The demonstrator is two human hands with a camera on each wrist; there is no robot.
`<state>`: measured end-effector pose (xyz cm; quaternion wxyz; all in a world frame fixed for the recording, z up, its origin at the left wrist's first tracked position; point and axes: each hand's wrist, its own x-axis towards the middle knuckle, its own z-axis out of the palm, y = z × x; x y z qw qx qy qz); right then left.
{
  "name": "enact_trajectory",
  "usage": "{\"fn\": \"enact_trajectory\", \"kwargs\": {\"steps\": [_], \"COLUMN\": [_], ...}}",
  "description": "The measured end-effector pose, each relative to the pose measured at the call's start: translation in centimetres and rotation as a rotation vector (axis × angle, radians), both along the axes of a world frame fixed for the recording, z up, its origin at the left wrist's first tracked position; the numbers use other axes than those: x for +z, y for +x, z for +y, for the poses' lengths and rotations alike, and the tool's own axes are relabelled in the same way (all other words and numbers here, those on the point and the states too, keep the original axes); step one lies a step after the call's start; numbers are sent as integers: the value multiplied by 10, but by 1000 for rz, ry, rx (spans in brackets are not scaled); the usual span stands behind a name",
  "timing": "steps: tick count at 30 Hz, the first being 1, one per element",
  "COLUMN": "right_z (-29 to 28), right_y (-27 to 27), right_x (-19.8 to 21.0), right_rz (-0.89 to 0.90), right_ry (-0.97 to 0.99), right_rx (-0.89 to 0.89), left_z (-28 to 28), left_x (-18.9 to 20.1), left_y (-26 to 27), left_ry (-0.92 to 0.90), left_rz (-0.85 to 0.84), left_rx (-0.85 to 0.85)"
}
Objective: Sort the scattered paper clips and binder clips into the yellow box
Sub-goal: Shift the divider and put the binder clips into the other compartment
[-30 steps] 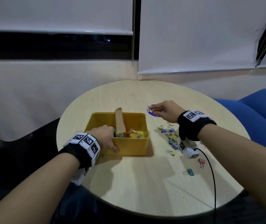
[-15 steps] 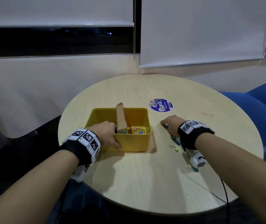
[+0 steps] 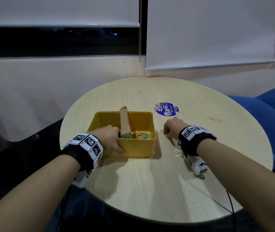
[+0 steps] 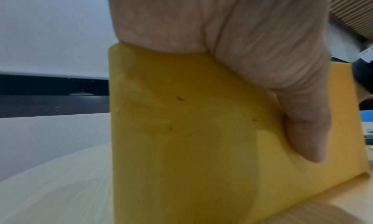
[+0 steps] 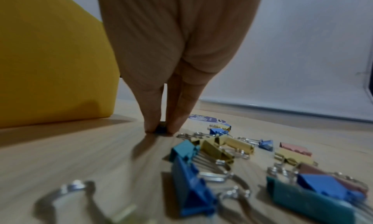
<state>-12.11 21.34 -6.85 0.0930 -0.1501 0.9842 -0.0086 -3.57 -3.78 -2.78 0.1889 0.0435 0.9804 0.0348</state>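
Observation:
The yellow box (image 3: 138, 148) stands mid-table with a cardboard divider (image 3: 125, 121) and several coloured binder clips (image 3: 141, 135) inside. My left hand (image 3: 109, 138) grips its near left rim, thumb down the outer wall (image 4: 302, 131). My right hand (image 3: 171, 129) is down on the table right of the box, and its fingertips (image 5: 159, 128) pinch a small blue binder clip (image 5: 161, 129) against the wood. More binder clips (image 5: 218, 147) in blue, yellow, teal and pink lie scattered beneath and behind that wrist. Loose clips (image 3: 179, 154) also show beside the wristband.
A round purple sticker (image 3: 166, 109) is stuck on the table behind my right hand. A blue chair (image 3: 270, 118) sits past the table's right edge. A black cable (image 3: 230, 198) trails off the near right rim. Wall and blinds close the far side.
My right hand came back from the purple sticker toward me and dropped onto the clips beside the box. The left hand has kept its hold on the box rim.

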Motion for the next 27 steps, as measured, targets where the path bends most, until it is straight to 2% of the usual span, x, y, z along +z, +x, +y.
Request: {"fn": "enact_trajectory", "kwargs": {"steps": [12,27], "right_z": [-5,-17], "right_y": [9,12], "right_x": [6,8], "right_rz": [-48,-48], "right_ry": [69,52], "right_rx": [89,23], "left_z": [-2,0], "left_x": [-3,1], "left_y": [-2,1], "left_ry": [19,17], "left_rz": [-10,3], "left_rx": [10,-15]}}
